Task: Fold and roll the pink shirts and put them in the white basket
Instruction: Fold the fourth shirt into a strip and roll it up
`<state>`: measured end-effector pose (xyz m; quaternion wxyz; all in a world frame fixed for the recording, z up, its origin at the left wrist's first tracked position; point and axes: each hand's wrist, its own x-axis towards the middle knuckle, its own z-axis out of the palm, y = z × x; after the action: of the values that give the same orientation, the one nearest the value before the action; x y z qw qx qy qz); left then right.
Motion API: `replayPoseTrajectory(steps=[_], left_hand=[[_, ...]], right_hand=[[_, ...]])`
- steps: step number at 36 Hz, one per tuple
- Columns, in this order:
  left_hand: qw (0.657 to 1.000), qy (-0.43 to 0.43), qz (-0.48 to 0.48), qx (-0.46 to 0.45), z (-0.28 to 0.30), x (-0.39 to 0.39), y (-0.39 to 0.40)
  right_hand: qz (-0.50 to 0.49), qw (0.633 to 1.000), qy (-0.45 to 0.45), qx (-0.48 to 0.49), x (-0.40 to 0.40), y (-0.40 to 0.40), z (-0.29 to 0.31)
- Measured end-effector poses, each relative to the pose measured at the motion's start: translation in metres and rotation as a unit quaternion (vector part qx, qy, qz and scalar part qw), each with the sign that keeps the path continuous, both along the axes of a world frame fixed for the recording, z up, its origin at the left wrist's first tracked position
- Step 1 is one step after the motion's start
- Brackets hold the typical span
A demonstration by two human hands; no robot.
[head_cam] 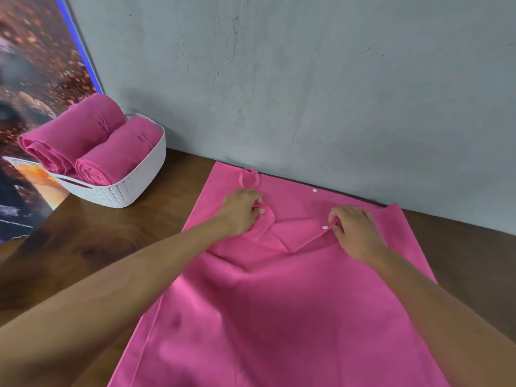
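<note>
The fingers (258,208) of the left hand (242,210) are curled round a bunched fold of the pink shirt (279,303), near its far left part. The fingers (336,219) of the right hand (356,231) pinch a turned-over flap of the same shirt, just beside a white button (325,227). A second white button (314,190) sits farther back, near the shirt's far edge. Both bare forearms reach in from the near side over the cloth.

The shirt lies spread flat on the wooden bench (92,247), its far edge touching the grey wall (307,79). To the left, well apart from the hands, stands the white basket (134,185), with two rolled pink shirts (83,141) lying side by side in it, rising above its rim. Behind the basket a printed poster (33,65) leans along the left side.
</note>
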<state>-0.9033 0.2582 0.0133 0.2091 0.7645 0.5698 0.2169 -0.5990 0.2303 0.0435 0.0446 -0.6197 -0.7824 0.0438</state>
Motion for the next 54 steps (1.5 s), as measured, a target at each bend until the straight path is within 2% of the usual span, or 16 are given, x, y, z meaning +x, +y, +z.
replayPoseTrajectory(steps=[9, 15, 22, 31, 36, 45, 49, 54], left_hand=[[0.995, 0.042, 0.090, 0.028, -0.004, -0.015, 0.048], [0.981, 0.030, 0.194, 0.006, -0.002, -0.040, 0.067], [0.966, 0.000, 0.256, -0.031, -0.001, -0.056, 0.080], [0.961, -0.077, 0.260, -0.055, 0.019, -0.065, 0.075], [0.958, -0.101, 0.267, -0.028, 0.023, -0.074, 0.068], [0.950, -0.171, 0.259, 0.029, 0.039, -0.083, 0.041], [0.948, -0.196, 0.246, 0.039, 0.045, -0.085, 0.023], [0.951, -0.201, 0.230, 0.038, 0.053, -0.091, 0.003]], right_hand=[[-0.006, 1.000, 0.000, 0.013, 0.020, 0.020, -0.006], [-0.022, 0.998, -0.049, 0.023, 0.041, 0.037, -0.006], [-0.038, 0.992, -0.123, -0.002, 0.069, 0.047, 0.002], [-0.022, 0.975, -0.220, 0.017, 0.092, 0.048, 0.009], [-0.027, 0.973, -0.206, 0.096, 0.100, 0.036, 0.015], [-0.053, 0.962, -0.214, 0.164, 0.101, -0.024, 0.029], [-0.030, 0.955, -0.239, 0.171, 0.106, -0.052, 0.030], [-0.048, 0.949, -0.250, 0.184, 0.109, -0.079, 0.036]])
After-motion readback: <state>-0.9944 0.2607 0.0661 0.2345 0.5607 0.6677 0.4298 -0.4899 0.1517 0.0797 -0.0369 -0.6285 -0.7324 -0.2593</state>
